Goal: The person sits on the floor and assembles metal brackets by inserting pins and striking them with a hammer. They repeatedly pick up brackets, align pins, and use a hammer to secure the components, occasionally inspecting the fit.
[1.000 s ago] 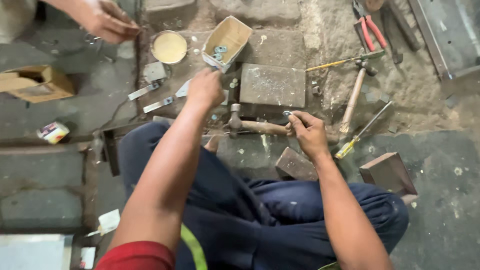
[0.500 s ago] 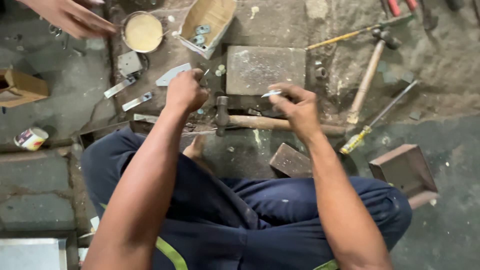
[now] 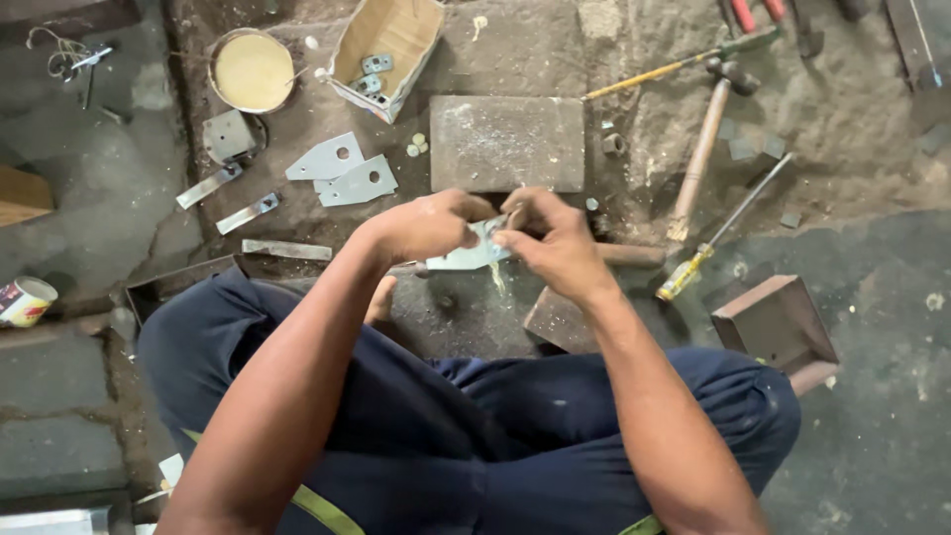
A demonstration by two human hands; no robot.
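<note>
Metal plate [image 3: 466, 258], pale grey and flat, pinched between both hands above the knees, just in front of a square grey slab [image 3: 507, 142] on the dirty floor [image 3: 872, 327]. Left hand [image 3: 426, 226] clenched on the plate's upper edge; right hand [image 3: 557, 243] grasping its right end with fingertips, a small piece pressed against it, too small to identify. Two similar plates [image 3: 344, 170] with one hole each lying left of the slab. Open cardboard box [image 3: 388, 50], tan, tilted on its side at top centre, small blue-grey metal parts inside. Round tin [image 3: 253, 71] of yellowish paste just left of the box. Small can [image 3: 24, 301] with red and white label at far left edge. Wooden-handled hammer [image 3: 705, 149] and yellow-handled screwdriver [image 3: 723, 233] right of the slab. Dark trousers, legs crossed.
</note>
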